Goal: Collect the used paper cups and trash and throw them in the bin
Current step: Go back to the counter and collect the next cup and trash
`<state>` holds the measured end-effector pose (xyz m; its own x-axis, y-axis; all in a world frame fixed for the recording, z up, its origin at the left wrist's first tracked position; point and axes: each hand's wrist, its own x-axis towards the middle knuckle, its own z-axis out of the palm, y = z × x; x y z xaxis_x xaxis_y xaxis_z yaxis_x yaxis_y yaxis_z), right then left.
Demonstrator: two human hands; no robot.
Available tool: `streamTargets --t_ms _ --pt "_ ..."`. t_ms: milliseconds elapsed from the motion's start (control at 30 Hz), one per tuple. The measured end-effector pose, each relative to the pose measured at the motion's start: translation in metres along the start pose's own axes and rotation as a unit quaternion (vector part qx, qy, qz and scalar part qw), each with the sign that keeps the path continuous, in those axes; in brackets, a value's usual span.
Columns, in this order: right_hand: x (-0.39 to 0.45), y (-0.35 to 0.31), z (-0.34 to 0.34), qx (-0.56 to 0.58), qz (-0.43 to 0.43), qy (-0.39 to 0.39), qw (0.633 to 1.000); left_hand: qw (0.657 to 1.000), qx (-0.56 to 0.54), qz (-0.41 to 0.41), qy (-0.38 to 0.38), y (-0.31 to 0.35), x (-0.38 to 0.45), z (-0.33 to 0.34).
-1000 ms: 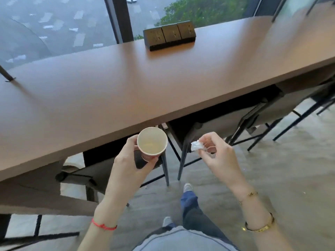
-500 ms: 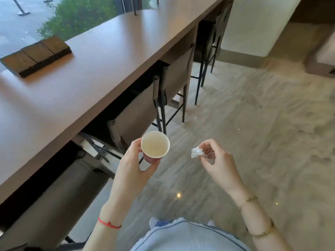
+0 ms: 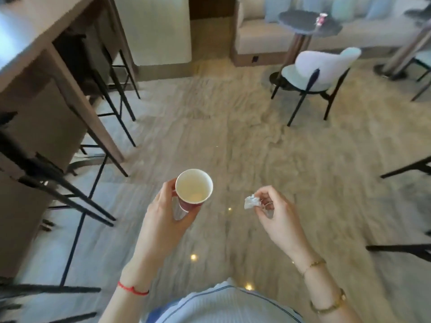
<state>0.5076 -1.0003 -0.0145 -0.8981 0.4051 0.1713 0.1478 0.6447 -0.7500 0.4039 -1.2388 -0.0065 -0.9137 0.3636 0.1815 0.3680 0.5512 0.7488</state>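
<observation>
Marbled floor [image 3: 233, 141] below; left hand [image 3: 163, 213] grips paper cup [image 3: 194, 187]; right hand [image 3: 277, 215] pinches crumpled tissue [image 3: 251, 201].

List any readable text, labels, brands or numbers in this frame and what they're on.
None can be read.
Paper cup in the left hand: red outer wall, mostly hidden by the fingers, no print visible.
Crumpled tissue pinched by the right hand: blank.
Small object on the round side table: too blurred to tell any lettering.
</observation>
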Motion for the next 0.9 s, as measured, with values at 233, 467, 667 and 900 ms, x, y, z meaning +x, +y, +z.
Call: streamTargets --t_ms 233,467,667,900 --pt "-0.005 0.086 -0.091 -0.025 0.090 0.081 0.992 0.993 -0.020 0.064 -0.093 0.073 0.054 0.106" --pt "0.019 0.162 -0.144 -0.019 0.184 0.164 0.969 0.971 -0.033 0.131 -0.198 0.134 0.134 0.217" --pt "0.081 0.239 -0.206 -0.032 0.233 0.215 0.948 0.948 -0.036 0.198 -0.245 0.197 0.230 0.327" --pt "0.181 0.317 -0.300 -0.076 0.250 0.278 0.924 0.923 -0.061 0.248 -0.290 0.289 0.350 0.445"
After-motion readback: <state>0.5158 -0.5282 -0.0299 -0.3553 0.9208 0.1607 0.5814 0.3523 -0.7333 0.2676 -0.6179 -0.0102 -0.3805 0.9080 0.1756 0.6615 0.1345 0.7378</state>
